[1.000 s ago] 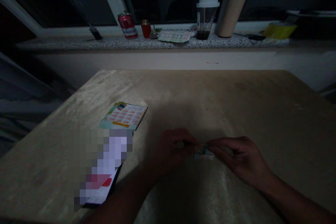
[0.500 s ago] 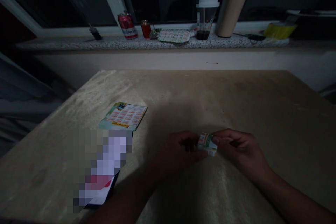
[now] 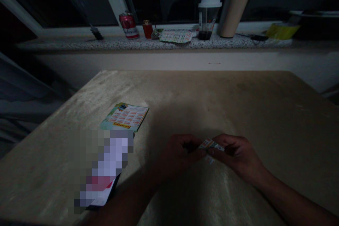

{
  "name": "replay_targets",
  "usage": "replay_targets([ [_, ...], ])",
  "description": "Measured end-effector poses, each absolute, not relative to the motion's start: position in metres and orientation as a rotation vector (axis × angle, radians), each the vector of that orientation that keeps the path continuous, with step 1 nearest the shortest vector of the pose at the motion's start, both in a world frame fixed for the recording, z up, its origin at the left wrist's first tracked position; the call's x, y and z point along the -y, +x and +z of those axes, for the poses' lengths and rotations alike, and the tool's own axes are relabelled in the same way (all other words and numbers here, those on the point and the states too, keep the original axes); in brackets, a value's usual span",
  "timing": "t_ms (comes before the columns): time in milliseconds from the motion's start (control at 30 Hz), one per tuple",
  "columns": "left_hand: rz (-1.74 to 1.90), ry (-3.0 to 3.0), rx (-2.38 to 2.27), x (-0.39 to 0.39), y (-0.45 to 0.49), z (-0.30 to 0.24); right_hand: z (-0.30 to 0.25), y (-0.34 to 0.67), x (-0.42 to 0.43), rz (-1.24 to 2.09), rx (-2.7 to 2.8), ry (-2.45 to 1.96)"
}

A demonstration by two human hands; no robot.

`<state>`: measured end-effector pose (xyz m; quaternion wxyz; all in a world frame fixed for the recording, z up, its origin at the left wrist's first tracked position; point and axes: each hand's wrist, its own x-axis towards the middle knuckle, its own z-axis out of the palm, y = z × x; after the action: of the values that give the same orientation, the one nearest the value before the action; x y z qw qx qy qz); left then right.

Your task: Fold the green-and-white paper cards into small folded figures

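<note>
Left hand [image 3: 178, 153] and right hand [image 3: 235, 155] pinch a small folded printed paper [image 3: 210, 144] between their fingertips above the worktop [image 3: 212, 95]; printed card [image 3: 124, 116] lies left.

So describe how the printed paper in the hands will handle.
The printed paper is probably light and thin: left hand and right hand pinch it with fingertips alone. It looks folded small, so likely stiffer than a flat sheet. Set down, it should not roll.

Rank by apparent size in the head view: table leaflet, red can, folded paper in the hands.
1. leaflet, clearly largest.
2. can and folded paper look about alike. The can stands farther away and the paper is partly hidden, so no ranking.
</note>
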<state>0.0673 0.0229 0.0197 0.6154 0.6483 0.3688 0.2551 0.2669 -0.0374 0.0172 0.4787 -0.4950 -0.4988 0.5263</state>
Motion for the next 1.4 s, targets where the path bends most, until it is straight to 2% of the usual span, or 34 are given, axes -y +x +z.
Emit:
replay_targets([
  [233, 0.654, 1.485, -0.899, -0.0230, 0.0681, 0.0197, 0.0154, 0.2654, 0.0385, 1.310, 1.230, -1.178],
  [767, 0.661, 1.538, -0.832, -0.0223, 0.0642, 0.0240, 0.0232, 0.2647, 0.0386, 0.890, 1.540, -1.288],
  [1133, 0.738, 1.608, -0.806, -0.0224, 0.0637, 0.0228, 0.0207, 0.2688, 0.0409, 1.029, 1.494, -1.250],
  [1400, 0.856, 1.828, -0.665, -0.0199, 0.0630, 0.0192, 0.0220, 0.2658, 0.0444, 0.591, 1.730, -1.268],
])
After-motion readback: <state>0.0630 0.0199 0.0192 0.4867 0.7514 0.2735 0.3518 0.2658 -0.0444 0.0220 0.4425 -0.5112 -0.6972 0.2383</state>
